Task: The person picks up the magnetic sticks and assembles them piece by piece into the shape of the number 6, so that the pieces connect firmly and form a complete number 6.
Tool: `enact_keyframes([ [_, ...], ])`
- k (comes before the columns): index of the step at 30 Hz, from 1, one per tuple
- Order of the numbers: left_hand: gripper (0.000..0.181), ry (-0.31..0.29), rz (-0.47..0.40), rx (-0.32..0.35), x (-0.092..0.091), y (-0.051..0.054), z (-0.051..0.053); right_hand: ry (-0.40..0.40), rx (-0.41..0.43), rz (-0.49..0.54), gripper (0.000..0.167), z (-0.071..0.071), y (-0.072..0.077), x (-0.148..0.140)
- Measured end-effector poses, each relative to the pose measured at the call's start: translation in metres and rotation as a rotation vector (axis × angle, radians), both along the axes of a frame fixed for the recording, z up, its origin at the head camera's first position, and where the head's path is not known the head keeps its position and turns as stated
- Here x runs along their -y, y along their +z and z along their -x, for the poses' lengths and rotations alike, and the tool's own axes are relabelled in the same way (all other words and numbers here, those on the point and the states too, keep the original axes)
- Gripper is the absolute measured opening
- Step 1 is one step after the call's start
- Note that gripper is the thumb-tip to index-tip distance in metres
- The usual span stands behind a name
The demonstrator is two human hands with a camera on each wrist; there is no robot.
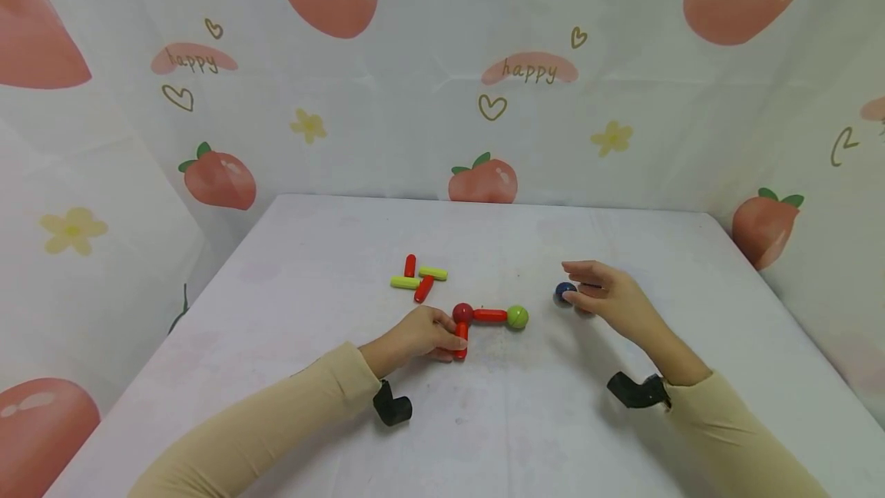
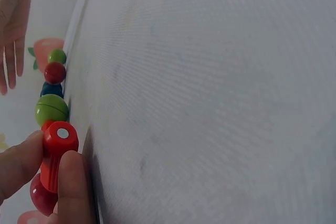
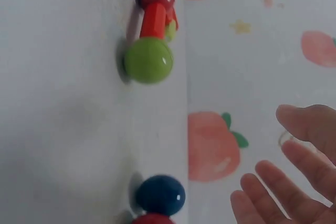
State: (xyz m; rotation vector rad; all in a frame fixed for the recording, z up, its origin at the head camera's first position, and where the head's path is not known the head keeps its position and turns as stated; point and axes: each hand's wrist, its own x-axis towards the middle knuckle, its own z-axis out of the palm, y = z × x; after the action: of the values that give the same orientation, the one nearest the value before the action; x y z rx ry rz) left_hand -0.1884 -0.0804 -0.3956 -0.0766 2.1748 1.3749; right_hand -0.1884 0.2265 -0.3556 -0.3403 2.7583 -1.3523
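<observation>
Pinches a red rod [image 1: 462,331] in the left hand [image 1: 429,333], with thumb and fingers curled round its near end. In the left wrist view, shows a pale disc in the rod's end face, left uncovered between thumb and finger. At the far end, meets a red ball [image 1: 462,313], joined in turn to a crosswise red rod [image 1: 490,316] and a green ball [image 1: 517,317]. Probably grips there to steady the whole cornered piece while leaving red ball, crosswise red rod and green ball free of the fingers.

Holds nothing in the right hand [image 1: 611,302]; spreads released, relaxed fingers above a blue ball [image 1: 561,290]. In the head view, seems to overlap the blue ball with the thumb, but in the right wrist view shows open space between. Beyond the blue ball, in the left wrist view, includes another red ball [image 2: 54,73] and another green ball [image 2: 56,56], to make a row of 3. Perhaps sits spaced from the joined piece for easy access.

Beyond the left hand, groups 4 loose rods closely: 2 red [image 1: 411,265] and 2 yellow-green [image 1: 406,282], likely set aside within reach.
</observation>
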Motion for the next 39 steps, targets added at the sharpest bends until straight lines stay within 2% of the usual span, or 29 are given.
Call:
enact_keyframes([
  [6, 0.032, 0.013, 0.0, 0.006, 0.0, 0.002, -0.002, -0.025, -0.056, -0.042, 0.05, -0.001, -0.006, -0.016],
  [17, 0.034, 0.02, 0.004, 0.002, -0.001, 0.005, -0.004, -0.046, -0.044, -0.086, 0.046, 0.004, -0.025, -0.03],
  [29, 0.033, 0.025, 0.005, 0.001, -0.002, 0.004, -0.003, -0.062, -0.005, -0.178, 0.044, 0.006, -0.03, -0.032],
  [34, 0.034, 0.025, 0.001, 0.005, -0.001, 0.002, -0.002, -0.02, 0.038, -0.199, 0.045, 0.008, -0.034, -0.034],
  [39, 0.033, 0.024, -0.013, 0.01, -0.001, -0.002, 0.0, 0.04, 0.041, -0.187, 0.043, 0.01, -0.04, -0.037],
])
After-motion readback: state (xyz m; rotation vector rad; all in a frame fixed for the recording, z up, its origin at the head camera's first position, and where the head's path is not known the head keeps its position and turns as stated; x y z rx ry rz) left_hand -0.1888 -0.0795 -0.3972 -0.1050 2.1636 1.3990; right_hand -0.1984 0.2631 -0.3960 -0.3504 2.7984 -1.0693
